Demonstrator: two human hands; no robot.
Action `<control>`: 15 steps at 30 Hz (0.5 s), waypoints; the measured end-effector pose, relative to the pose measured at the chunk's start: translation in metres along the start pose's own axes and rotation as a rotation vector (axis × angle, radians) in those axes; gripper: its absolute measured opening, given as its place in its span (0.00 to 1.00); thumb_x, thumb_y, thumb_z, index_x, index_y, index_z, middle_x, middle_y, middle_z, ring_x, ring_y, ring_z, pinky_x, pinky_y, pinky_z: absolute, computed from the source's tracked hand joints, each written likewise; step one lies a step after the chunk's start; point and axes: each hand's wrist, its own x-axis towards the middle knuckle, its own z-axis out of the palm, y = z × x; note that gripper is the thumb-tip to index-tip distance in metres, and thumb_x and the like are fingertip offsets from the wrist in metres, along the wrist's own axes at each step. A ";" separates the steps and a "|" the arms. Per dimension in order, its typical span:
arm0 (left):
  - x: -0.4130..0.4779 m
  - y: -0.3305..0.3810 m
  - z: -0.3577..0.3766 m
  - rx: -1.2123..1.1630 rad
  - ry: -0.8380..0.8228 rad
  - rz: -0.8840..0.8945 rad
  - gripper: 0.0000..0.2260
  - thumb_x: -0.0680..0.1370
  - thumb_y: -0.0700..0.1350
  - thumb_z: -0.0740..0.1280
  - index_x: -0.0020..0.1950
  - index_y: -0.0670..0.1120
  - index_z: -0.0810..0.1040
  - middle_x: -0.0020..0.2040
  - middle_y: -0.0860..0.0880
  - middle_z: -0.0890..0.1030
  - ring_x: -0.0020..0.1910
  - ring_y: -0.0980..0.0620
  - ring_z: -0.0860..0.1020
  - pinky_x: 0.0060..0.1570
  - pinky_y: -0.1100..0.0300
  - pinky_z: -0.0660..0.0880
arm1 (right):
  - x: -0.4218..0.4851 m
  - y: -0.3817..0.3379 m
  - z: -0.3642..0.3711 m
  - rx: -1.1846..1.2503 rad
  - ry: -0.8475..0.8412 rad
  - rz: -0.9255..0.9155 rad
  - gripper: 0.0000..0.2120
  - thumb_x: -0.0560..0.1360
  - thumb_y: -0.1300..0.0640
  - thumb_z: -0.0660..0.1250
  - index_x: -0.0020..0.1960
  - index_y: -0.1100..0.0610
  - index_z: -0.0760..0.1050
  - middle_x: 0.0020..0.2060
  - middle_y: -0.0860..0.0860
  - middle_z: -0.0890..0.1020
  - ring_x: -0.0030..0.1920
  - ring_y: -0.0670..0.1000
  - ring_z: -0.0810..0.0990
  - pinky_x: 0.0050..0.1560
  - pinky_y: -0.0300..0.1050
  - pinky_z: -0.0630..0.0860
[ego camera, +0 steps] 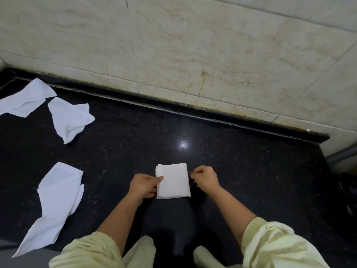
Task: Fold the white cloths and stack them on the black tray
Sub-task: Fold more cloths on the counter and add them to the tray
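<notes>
A white cloth (173,180), folded into a small rectangle, lies flat on the black stone counter (251,171) just in front of me. My left hand (144,185) pinches its left edge, thumb on top and fingers underneath. Just off the cloth's right edge is my right hand (205,177), fingers curled and nothing visible in them. Three unfolded white cloths lie to the left: one at the far back left (25,99), a crumpled one beside it (69,118), and a long one at the near left (56,204). I see no black tray.
A marble-tiled wall (193,45) rises behind a raised black lip at the back of the counter. The counter ends at the right, where a dark, unclear object (345,192) sits beyond its edge. The long near-left cloth hangs over the front edge.
</notes>
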 end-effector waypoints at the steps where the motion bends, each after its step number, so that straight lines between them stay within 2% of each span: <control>1: 0.000 0.001 0.001 0.012 0.000 -0.003 0.10 0.73 0.46 0.74 0.49 0.41 0.80 0.47 0.43 0.84 0.45 0.49 0.83 0.42 0.58 0.79 | -0.001 0.002 0.002 0.005 -0.013 0.010 0.06 0.71 0.62 0.67 0.37 0.54 0.77 0.40 0.53 0.84 0.46 0.55 0.83 0.50 0.52 0.81; 7: -0.001 0.000 0.002 -0.022 -0.034 -0.082 0.12 0.72 0.36 0.73 0.55 0.41 0.77 0.50 0.42 0.82 0.47 0.47 0.81 0.44 0.55 0.79 | -0.007 0.008 0.016 0.166 -0.090 0.092 0.08 0.70 0.62 0.71 0.42 0.53 0.74 0.49 0.55 0.81 0.52 0.56 0.81 0.56 0.55 0.79; 10: -0.008 0.004 0.001 -0.093 -0.094 -0.132 0.11 0.73 0.34 0.71 0.53 0.42 0.78 0.51 0.43 0.82 0.47 0.48 0.81 0.42 0.56 0.78 | -0.010 0.004 0.015 0.342 -0.128 0.189 0.06 0.69 0.65 0.70 0.43 0.59 0.74 0.52 0.59 0.81 0.53 0.58 0.81 0.50 0.54 0.81; 12: -0.012 0.007 -0.002 -0.115 -0.151 -0.164 0.10 0.72 0.34 0.70 0.53 0.42 0.80 0.52 0.43 0.83 0.48 0.48 0.81 0.40 0.57 0.78 | -0.013 0.001 0.010 0.483 -0.196 0.274 0.08 0.69 0.66 0.68 0.48 0.62 0.76 0.53 0.60 0.82 0.52 0.58 0.82 0.44 0.50 0.81; 15: -0.016 0.013 -0.004 -0.162 -0.238 -0.201 0.12 0.72 0.35 0.69 0.54 0.43 0.81 0.52 0.43 0.83 0.50 0.47 0.81 0.42 0.54 0.79 | -0.017 -0.003 0.001 0.603 -0.267 0.315 0.14 0.69 0.66 0.66 0.55 0.61 0.77 0.53 0.59 0.82 0.53 0.58 0.81 0.46 0.50 0.79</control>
